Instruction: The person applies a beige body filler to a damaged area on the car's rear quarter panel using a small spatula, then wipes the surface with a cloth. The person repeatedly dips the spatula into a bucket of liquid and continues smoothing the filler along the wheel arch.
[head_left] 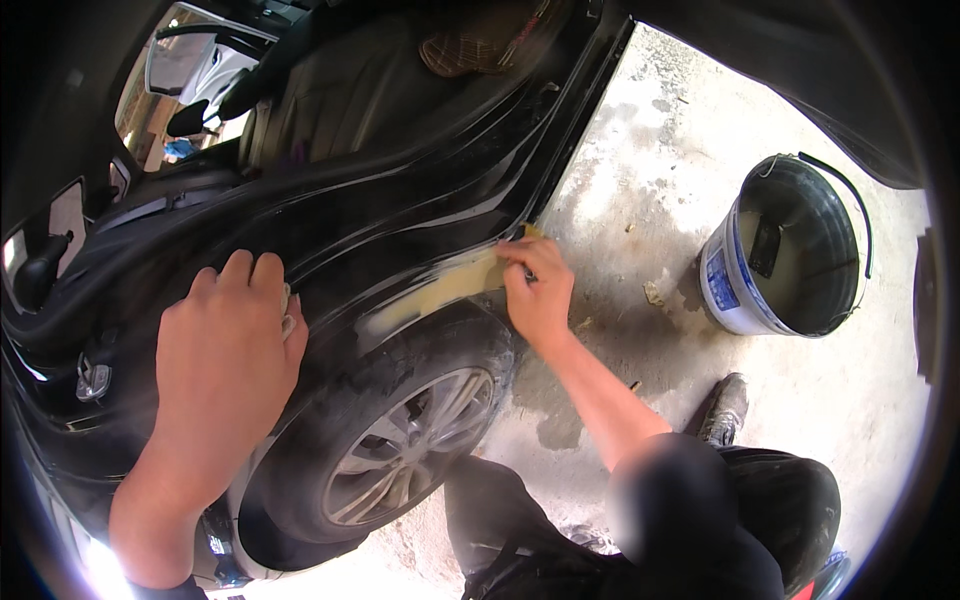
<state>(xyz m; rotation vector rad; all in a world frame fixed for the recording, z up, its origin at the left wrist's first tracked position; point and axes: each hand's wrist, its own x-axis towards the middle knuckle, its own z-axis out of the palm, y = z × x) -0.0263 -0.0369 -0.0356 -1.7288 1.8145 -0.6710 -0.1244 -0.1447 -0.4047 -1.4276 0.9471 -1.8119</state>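
A black car's rear side panel [420, 205] fills the left and middle, with a yellowish-beige filler patch [430, 297] along the wheel arch above the wheel [415, 445]. My right hand [538, 285] is closed at the right end of this patch, fingers bent against the bodywork. A bit of yellow shows beyond its fingertips and something small and dark by the thumb; I cannot make out what it holds. My left hand [228, 345] is closed over the panel, left of the patch. Something pale, perhaps folded, peeks out between its thumb and fingers.
A bucket [735, 265] with a black handle and murky water, a dark block inside, stands on the stained concrete floor [620, 190] at right. My shoe [725, 408] is below it. A door handle [93, 380] is at left; a woven brown item [470, 52] shows through the glass.
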